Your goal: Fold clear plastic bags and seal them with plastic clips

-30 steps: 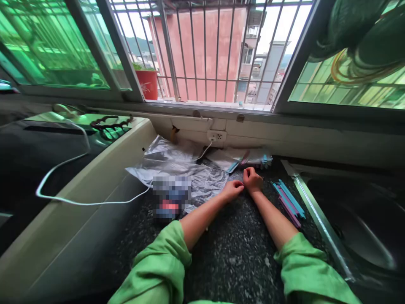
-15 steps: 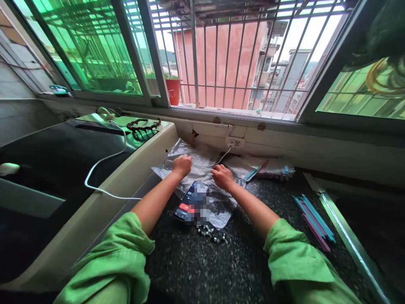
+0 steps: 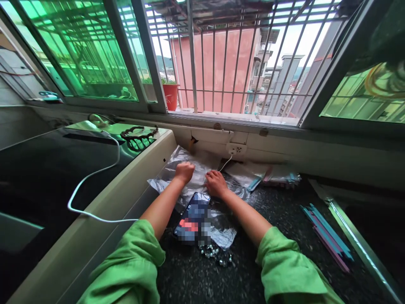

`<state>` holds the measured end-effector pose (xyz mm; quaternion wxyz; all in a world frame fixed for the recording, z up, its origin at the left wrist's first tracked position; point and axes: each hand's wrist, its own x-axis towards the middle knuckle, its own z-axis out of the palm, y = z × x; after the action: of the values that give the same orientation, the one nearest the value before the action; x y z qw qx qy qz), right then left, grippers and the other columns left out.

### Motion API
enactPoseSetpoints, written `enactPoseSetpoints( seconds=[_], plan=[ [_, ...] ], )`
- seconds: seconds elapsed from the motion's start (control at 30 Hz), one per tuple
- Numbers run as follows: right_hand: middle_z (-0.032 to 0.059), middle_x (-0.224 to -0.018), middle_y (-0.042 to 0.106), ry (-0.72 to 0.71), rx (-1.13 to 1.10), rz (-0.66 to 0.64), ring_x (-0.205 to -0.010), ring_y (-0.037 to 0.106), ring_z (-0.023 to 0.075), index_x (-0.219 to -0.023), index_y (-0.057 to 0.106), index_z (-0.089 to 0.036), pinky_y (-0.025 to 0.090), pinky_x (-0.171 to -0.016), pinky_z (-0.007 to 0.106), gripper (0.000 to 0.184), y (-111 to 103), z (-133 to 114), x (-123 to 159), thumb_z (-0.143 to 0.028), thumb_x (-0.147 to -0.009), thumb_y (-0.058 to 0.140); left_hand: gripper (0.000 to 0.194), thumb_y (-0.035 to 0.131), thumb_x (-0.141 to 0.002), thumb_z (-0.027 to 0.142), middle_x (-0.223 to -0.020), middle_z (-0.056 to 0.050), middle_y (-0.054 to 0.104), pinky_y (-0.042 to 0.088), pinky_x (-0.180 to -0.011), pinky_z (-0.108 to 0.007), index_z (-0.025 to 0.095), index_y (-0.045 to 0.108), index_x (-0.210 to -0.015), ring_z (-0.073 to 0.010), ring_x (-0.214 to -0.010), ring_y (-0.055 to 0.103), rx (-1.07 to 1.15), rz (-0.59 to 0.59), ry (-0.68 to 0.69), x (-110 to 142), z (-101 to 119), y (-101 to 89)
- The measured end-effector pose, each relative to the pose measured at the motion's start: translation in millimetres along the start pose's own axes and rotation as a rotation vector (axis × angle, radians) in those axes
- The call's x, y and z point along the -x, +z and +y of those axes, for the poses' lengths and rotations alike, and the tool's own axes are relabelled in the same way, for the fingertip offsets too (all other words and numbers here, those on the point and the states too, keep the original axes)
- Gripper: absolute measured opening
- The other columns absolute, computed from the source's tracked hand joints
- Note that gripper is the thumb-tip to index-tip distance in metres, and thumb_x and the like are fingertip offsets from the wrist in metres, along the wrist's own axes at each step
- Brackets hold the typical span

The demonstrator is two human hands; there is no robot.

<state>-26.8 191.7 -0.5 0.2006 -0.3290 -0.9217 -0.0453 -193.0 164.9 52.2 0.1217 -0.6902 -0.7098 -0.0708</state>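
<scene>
A crinkled clear plastic bag (image 3: 202,158) lies on the dark speckled countertop by the wall. My left hand (image 3: 185,172) is closed in a fist on its left part, the gripped plastic mostly hidden by the fingers. Close by on the right, my right hand (image 3: 217,184) has its fingers curled down onto the same bag. Between my forearms a phone (image 3: 190,219) with a lit, partly blurred screen rests on the bag. Just below the phone sits a small heap of shiny beads (image 3: 213,252).
Blue and purple strips (image 3: 329,236) lie at the right, beside the sink's metal rim (image 3: 357,236). More strips in clear packets (image 3: 278,177) lie along the wall. A white cable (image 3: 91,216) hangs over the stove edge at left. A wall socket (image 3: 236,148) is behind.
Both hands have shifted left from beside the strip packets onto the plastic bag and moved apart. Over the last half second they stay there, the right hand's fingers settling lower. The view turned.
</scene>
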Motion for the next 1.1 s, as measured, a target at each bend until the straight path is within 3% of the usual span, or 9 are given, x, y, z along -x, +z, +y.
enactPoseSetpoints(
  seconds=[0.17,0.33,0.5,0.6,0.67,0.77,0.97,1.1],
  plan=[
    [0.0124,-0.114,0.056,0.12,-0.028,0.148,-0.108,0.045,0.0243,-0.11,0.057,-0.015,0.033,-0.094,0.037,0.031,-18.3,12.9,20.9,-0.023,-0.081,0.047,0.036,0.03,-0.083,0.014,-0.088,-0.018,0.06,0.036,-0.066,-0.034,0.012,0.066,-0.087,-0.0275,-0.088,0.055,-0.021,0.102,0.042,2.6,6.0,-23.3],
    [0.0127,-0.108,0.058,0.213,-0.171,0.447,-0.1,0.05,0.0235,-0.108,0.054,-0.014,0.039,-0.09,0.037,0.032,-42.4,28.3,57.6,-0.025,-0.079,0.049,0.037,0.03,-0.088,0.028,-0.08,-0.012,0.059,0.034,-0.067,-0.032,0.018,0.065,-0.089,-0.0219,-0.08,0.054,0.088,0.296,0.057,16.0,21.8,-48.9],
    [0.0114,-0.098,0.06,0.372,-0.291,0.607,-0.08,0.058,0.0207,-0.114,0.044,-0.014,0.047,-0.076,0.037,0.047,-66.2,36.1,102.1,-0.036,-0.074,0.054,0.034,0.033,-0.088,0.032,-0.069,-0.008,0.058,0.032,-0.066,-0.031,0.022,0.065,-0.088,-0.0186,-0.071,0.052,0.315,0.354,0.249,48.0,61.5,-58.6],
    [0.0139,-0.101,0.06,0.434,-0.306,0.678,-0.093,0.058,0.0247,-0.109,0.046,-0.015,0.047,-0.081,0.039,0.046,-82.9,36.6,133.3,-0.039,-0.071,0.056,0.031,0.035,-0.087,0.031,-0.063,-0.007,0.057,0.03,-0.064,-0.031,0.023,0.065,-0.089,-0.0175,-0.067,0.05,0.399,0.319,0.421,68.9,92.1,-60.6],
    [0.0151,-0.108,0.059,0.449,-0.359,0.695,-0.099,0.057,0.0252,-0.11,0.046,-0.017,0.047,-0.083,0.039,0.047,-96.1,36.5,157.7,-0.041,-0.07,0.056,0.03,0.035,-0.087,0.03,-0.062,-0.006,0.057,0.029,-0.062,-0.031,0.024,0.065,-0.091,-0.0168,-0.064,0.05,0.425,0.314,0.515,81.3,113.5,-60.8],
    [0.0121,-0.105,0.063,0.507,-0.503,0.669,-0.093,0.061,0.0238,-0.11,0.048,-0.018,0.05,-0.079,0.038,0.044,-114.8,38.0,198.6,-0.039,-0.072,0.055,0.028,0.037,-0.087,0.028,-0.06,-0.005,0.058,0.027,-0.057,-0.029,0.023,0.064,-0.092,-0.0149,-0.06,0.049,0.409,0.353,0.66,97.7,146.7,-56.1],
    [0.0087,-0.094,0.067,0.632,-0.614,0.626,-0.087,0.062,0.0252,-0.083,0.064,-0.019,0.051,-0.075,0.036,0.023,-133.5,46.5,270.3,-0.036,-0.067,0.059,0.02,0.043,-0.086,0.022,-0.052,0.001,0.055,0.023,-0.049,-0.026,0.018,0.062,-0.083,-0.0108,-0.048,0.044,0.37,0.714,0.862,132.8,210.5,-33.3],
    [0.0079,-0.082,0.068,0.718,-0.675,0.531,-0.08,0.063,0.0246,-0.072,0.065,-0.018,0.05,-0.072,0.036,0.023,-142.7,56.8,294.9,-0.039,-0.062,0.062,0.021,0.048,-0.083,0.032,-0.052,0.002,0.053,0.027,-0.047,-0.025,0.016,0.061,-0.083,-0.0093,-0.046,0.044,0.58,0.679,0.897,163.8,230.8,-27.1]
  ],
)
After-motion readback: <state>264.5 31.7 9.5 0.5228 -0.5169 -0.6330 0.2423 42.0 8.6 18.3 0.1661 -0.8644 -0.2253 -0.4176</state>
